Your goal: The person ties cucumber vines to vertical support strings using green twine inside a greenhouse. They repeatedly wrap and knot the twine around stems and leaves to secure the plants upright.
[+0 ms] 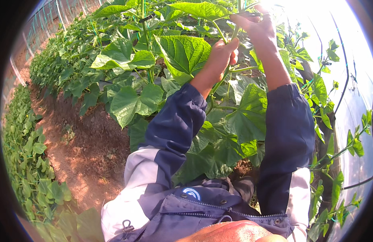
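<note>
My left hand [221, 59] is closed around the green stem of a tall vine, which looks like a cucumber plant [248, 112]. Higher up and to the right, my right hand [259, 27] reaches to the same stem, its fingers at a dark clip [248, 14] there. Glare hides part of those fingers. A large lit leaf [186, 54] spreads just left of my left hand. Another black clip [147, 18] sits on a neighbouring stem at the upper left.
Dense rows of vines [68, 69] with green strings stand at the left. A bare soil path [83, 169] runs between the rows. Bright plastic sheeting [353, 99] with dark lines curves along the right, beside more vines [335, 157]. Leaves hang close below my forearms.
</note>
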`<state>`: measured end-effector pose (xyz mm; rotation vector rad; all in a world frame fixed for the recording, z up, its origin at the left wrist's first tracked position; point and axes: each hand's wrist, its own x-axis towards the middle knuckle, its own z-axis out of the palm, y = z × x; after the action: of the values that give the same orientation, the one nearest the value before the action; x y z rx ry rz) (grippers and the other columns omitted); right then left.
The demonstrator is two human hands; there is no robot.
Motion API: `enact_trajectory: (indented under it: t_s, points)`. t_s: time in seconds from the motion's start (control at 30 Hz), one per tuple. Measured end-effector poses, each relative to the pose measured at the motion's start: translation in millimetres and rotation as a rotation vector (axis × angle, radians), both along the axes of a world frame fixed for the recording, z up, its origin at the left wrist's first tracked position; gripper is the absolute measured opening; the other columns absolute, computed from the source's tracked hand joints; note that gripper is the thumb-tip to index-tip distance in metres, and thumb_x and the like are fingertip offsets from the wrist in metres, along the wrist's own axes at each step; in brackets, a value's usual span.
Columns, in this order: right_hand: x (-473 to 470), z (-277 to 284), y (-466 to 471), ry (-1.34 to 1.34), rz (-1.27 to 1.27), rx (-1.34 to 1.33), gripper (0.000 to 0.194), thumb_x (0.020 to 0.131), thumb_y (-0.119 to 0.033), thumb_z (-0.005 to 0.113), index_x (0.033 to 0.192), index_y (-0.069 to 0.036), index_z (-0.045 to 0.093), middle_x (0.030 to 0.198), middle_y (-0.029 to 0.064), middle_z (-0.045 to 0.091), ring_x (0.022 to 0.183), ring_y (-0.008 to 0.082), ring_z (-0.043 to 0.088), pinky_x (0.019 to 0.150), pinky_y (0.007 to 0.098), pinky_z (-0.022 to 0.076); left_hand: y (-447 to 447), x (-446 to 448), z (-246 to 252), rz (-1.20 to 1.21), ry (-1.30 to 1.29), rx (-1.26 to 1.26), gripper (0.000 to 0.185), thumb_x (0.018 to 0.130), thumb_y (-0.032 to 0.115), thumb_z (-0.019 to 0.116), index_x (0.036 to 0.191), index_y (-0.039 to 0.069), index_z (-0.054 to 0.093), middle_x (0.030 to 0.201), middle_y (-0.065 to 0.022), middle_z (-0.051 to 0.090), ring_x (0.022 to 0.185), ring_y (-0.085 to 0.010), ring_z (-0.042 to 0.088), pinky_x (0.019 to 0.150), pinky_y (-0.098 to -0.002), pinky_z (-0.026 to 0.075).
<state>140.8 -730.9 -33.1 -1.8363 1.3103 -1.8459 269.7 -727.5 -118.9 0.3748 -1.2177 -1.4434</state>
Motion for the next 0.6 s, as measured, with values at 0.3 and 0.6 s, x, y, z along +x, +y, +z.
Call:
enact_trajectory:
  t_s: [0.3,0.6]
  points:
    - [-60.1,25.6,10.4,0.242,0.668,-0.076,0.024,0.091,-0.009,0.068,0.114,-0.002,0.071,0.112,0.0112,0.070,0.094,0.0168,0.069,0.083,0.0303,0.0570,-2.9,30.0,13.7,-0.300,-0.097,-0.008,0.030,0.102,0.036,0.060,0.088,0.011,0.055,0.071,0.0045,0.044,0.060,-0.0070,0.040,0.058,-0.0249,0.038]
    - [-40.8,44.9,8.2,0.470,0.450,-0.196,0.023,0.096,-0.014,0.065,0.113,-0.001,0.074,0.109,0.0139,0.073,0.095,0.0224,0.070,0.087,0.0330,0.0577,2.8,41.3,18.6,-0.270,-0.136,-0.037,0.028,0.100,0.030,0.064,0.086,0.009,0.053,0.068,0.0055,0.040,0.056,-0.0064,0.034,0.053,-0.0242,0.033]
